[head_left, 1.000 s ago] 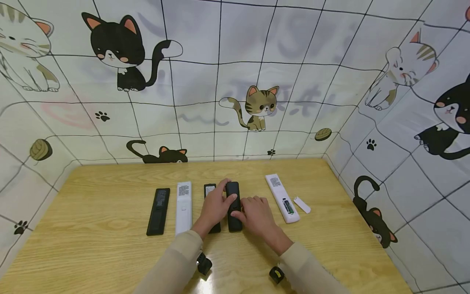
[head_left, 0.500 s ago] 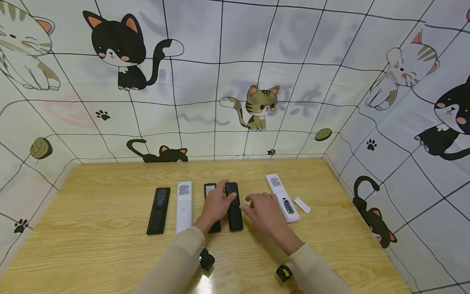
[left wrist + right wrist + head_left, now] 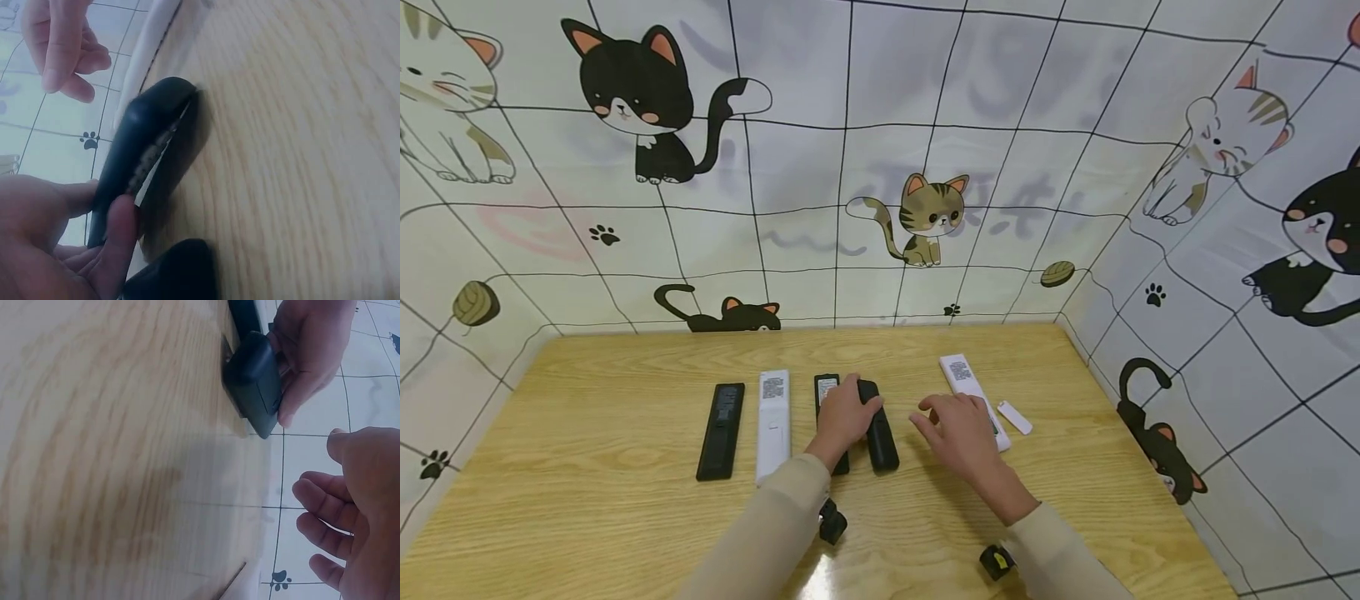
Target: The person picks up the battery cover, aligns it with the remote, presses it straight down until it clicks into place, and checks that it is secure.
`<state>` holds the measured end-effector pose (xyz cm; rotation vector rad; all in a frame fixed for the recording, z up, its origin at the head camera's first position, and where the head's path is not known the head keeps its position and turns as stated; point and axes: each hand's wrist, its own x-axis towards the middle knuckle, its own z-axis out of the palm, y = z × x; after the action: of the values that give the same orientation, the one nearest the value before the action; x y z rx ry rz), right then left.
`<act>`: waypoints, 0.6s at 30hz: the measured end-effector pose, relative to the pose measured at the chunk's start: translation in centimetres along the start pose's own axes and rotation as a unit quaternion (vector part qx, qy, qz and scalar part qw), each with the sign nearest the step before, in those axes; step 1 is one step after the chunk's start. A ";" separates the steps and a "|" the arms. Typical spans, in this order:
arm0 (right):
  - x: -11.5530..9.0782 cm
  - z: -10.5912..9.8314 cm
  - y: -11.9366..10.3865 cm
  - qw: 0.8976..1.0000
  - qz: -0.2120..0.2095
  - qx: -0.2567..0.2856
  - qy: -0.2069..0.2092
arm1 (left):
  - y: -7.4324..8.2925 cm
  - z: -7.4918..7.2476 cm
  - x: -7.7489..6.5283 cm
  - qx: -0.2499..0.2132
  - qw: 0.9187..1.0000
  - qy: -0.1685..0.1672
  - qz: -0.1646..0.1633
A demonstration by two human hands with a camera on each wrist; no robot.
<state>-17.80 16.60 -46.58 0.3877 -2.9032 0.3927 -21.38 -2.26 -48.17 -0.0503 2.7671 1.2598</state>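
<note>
My left hand pinches a black remote control near its far end, thumb on one side and fingers on the other. In the left wrist view that remote tilts above the table, its row of buttons on the underside. A second black remote lies partly hidden beneath my left hand. To the right, my right hand hovers with loosely bent fingers, holding nothing. It covers part of a white remote, whose battery compartment is mostly hidden. Beside this remote lies a small white battery cover.
Another black remote and a white remote lie face down on the left of the wooden table. A cat-print cloth wall rises behind the table's far edge and along the sides.
My right hand has left the black remote and moved right, towards the white one. In my left hand the black remote has turned, its near end swinging slightly right, and become tilted.
</note>
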 end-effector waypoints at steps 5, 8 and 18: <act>-0.2 0.3 0.4 1.000 0.000 0.000 0.004 | 0.3 0.2 -0.3 0.035 0.999 0.023 0.013; -0.3 0.4 0.6 1.000 -0.001 -0.001 0.006 | 0.3 0.3 -0.3 0.062 0.997 0.032 0.014; -0.5 0.5 0.6 1.000 -0.017 -0.001 0.015 | 0.4 0.4 -0.2 0.157 0.986 0.045 0.029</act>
<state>-17.54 17.13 -47.30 0.4254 -2.8636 0.3864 -21.23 -1.67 -48.12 -0.0028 3.0297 0.8372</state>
